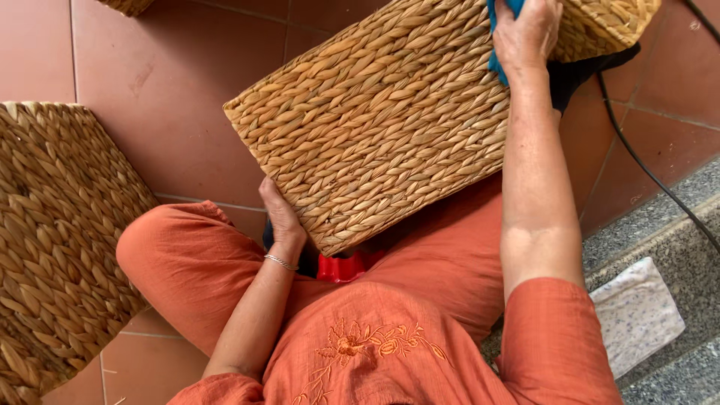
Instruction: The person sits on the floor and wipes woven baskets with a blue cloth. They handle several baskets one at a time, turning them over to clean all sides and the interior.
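Hiding fingers [279, 196]: woven basket [375, 120]

- I note the basket [375, 120]: woven plant fibre, rough, matt.
- Cloth [499, 45]: soft blue fabric.
- Floor [172, 97]: smooth terracotta tile, faint sheen.
- Step [675, 247]: speckled stone.

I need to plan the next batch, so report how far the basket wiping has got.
Done: cannot tell; no wiped area shows. In hand: the left hand steadies the woven basket on the lap while the right hand presses a blue cloth to its far edge. Left: another basket waits alongside.
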